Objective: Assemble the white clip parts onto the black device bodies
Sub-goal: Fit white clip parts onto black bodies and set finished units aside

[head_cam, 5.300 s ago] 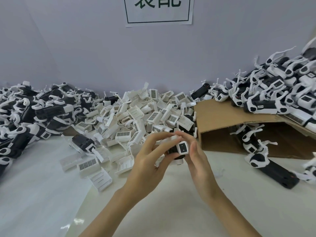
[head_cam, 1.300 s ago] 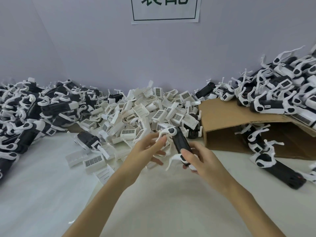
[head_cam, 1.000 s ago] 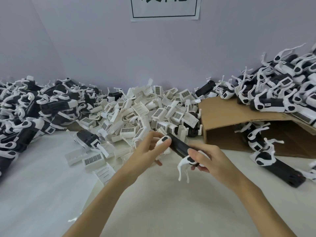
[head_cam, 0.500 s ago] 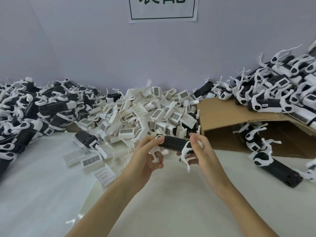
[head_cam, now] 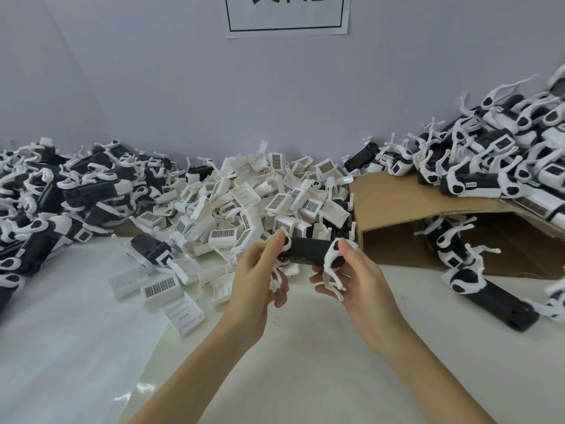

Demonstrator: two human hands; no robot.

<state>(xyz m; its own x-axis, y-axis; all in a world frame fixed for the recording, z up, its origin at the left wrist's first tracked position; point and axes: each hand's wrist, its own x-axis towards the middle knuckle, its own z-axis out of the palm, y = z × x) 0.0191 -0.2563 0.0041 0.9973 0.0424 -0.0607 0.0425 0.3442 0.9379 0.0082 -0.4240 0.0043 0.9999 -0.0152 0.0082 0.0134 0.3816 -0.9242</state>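
Observation:
I hold a black device body level, just above the white table. White curved pieces sit at both of its ends. My left hand pinches its left end between thumb and fingers. My right hand grips its right end, where a white piece with thin prongs hangs down. Behind my hands lies a heap of loose white clip parts, many with barcode labels.
Piles of black-and-white devices lie at the left and on a flattened cardboard box at the right. One black device lies on the table at the right, another at the heap's left edge. A purple wall stands close behind.
The device body has turned from pointing away from me to lying level across both hands. My left hand now pinches its left end; my right hand has kept hold of it throughout.

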